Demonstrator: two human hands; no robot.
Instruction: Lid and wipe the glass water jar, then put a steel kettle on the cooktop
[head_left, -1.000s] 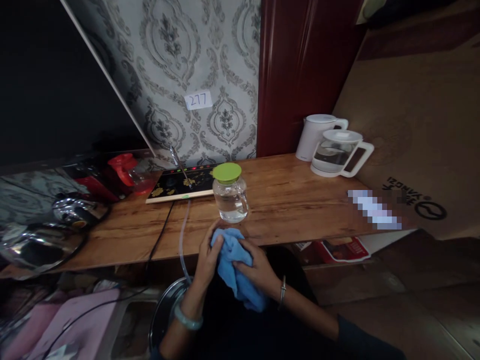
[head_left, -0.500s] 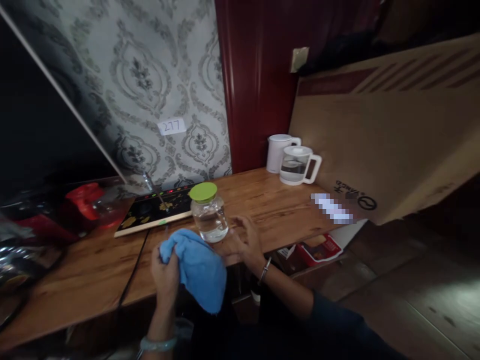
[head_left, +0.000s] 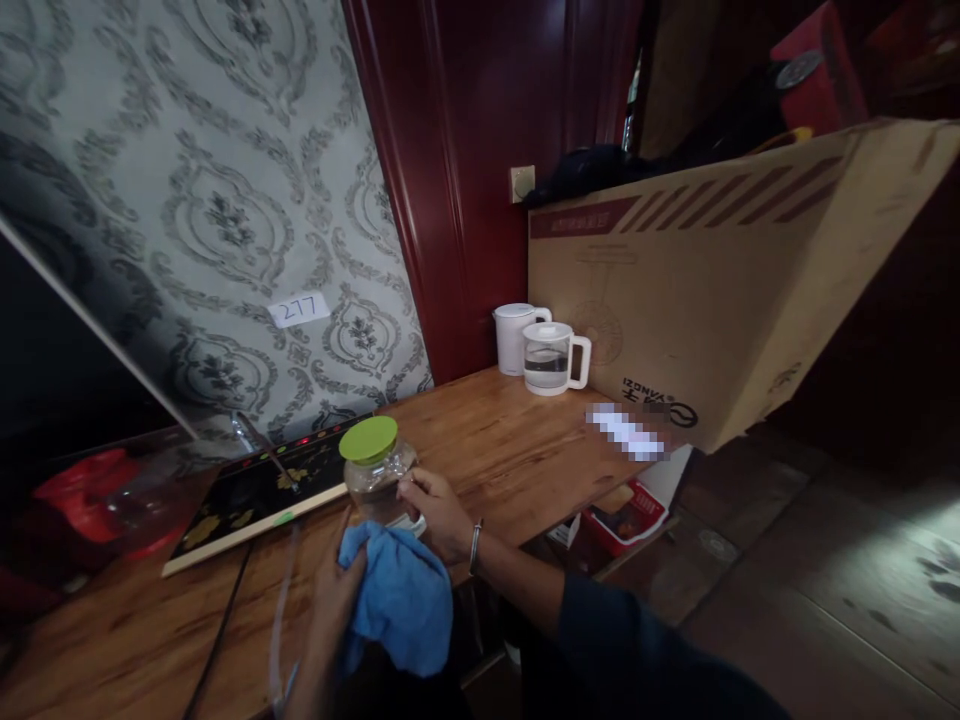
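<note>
A small glass jug (head_left: pixel 373 478) with a green lid holds clear water and stands on the wooden counter (head_left: pixel 510 450). My right hand (head_left: pixel 433 512) grips its handle on the right side. My left hand (head_left: pixel 334 606) holds a blue cloth (head_left: pixel 397 598), bunched up just below and in front of the jug, at the counter's front edge.
A black electric tea tray (head_left: pixel 251 495) with lit indicators lies left of the jug, a red-lidded pot (head_left: pixel 82 495) beyond it. A white kettle (head_left: pixel 514 338) and a glass kettle (head_left: pixel 551 358) stand at the back right, beside a large cardboard box (head_left: pixel 712 280). A cable and tube (head_left: pixel 279 620) hang over the front edge.
My right hand let go of the cloth, reached to the jug and closed on its handle. The cloth stayed in my left hand. The camera turned to the right.
</note>
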